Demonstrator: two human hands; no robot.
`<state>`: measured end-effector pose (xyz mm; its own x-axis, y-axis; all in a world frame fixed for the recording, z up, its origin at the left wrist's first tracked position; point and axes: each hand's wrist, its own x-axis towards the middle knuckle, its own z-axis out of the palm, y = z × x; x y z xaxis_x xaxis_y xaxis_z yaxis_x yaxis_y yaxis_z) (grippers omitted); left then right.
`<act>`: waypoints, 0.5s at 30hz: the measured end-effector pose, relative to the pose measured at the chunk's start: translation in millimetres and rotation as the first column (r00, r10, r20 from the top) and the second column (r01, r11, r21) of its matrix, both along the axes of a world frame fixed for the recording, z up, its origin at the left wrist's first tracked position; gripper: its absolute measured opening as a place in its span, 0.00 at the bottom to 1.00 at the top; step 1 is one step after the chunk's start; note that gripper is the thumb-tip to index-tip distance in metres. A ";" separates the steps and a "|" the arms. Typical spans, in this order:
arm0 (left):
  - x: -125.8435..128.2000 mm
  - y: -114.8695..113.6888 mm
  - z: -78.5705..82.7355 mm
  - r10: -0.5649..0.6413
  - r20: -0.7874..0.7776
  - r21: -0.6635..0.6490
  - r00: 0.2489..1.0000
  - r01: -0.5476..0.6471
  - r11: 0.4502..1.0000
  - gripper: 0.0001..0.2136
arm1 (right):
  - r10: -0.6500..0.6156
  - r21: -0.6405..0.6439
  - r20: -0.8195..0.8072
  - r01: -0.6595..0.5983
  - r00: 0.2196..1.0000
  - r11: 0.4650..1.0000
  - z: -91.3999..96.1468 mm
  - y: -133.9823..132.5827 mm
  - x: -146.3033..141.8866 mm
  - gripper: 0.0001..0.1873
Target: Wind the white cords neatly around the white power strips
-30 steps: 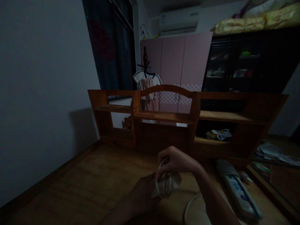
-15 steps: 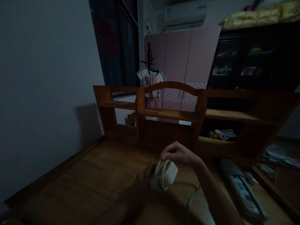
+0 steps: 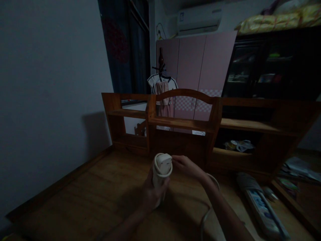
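My left hand (image 3: 152,192) is wrapped around a white power strip (image 3: 157,180), held upright above the wooden tabletop (image 3: 100,194). Loops of its pale cord (image 3: 164,175) circle the strip's top end, where small dark slots show. My right hand (image 3: 185,165) is at the right of that end, its fingertips pinched together on the cord, though the grip itself is small and dim. More cord hangs behind my right forearm and runs down to the tabletop.
A long, pale packaged item (image 3: 262,207) with grey cord at its far end lies at the right. A wooden shelf unit (image 3: 180,124) spans the table's back, with a plastic bag (image 3: 244,146) in its right compartment. A wall (image 3: 50,100) borders the left.
The power strip has turned from tilted to upright and shifted slightly left and up. My right hand has moved from above the cord loops to the right side of the strip's top.
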<state>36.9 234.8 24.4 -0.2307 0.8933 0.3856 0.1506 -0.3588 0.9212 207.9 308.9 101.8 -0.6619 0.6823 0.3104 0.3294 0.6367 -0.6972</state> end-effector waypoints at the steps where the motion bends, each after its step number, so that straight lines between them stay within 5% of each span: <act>1: -1.2 2.3 -0.2 0.008 0.035 -0.029 0.999 -0.007 1.000 0.32 | -0.059 0.045 0.067 0.056 0.996 0.997 -3.6 -0.4 -3.3 0.17; 5: -9.7 11.6 -0.9 0.029 0.132 -0.113 0.991 -0.014 0.994 0.30 | -0.329 0.255 0.378 0.244 0.865 0.936 -11.6 -6.5 -14.0 0.17; 9: -22.1 23.2 -0.7 0.047 0.204 -0.125 0.978 -0.021 0.992 0.28 | -0.491 0.466 0.554 0.238 0.672 0.852 -5.0 -17.4 -17.7 0.14; 15: -40.7 40.5 0.7 0.134 0.177 -0.099 0.975 -0.118 0.988 0.23 | -0.499 0.586 0.513 0.141 0.699 0.798 9.6 -35.9 -22.6 0.12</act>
<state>-3.8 275.3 25.1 -0.4027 0.8809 0.2487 0.0161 -0.2648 0.9642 185.3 273.0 111.4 -0.5843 0.7704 0.2551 0.8087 0.5789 0.1039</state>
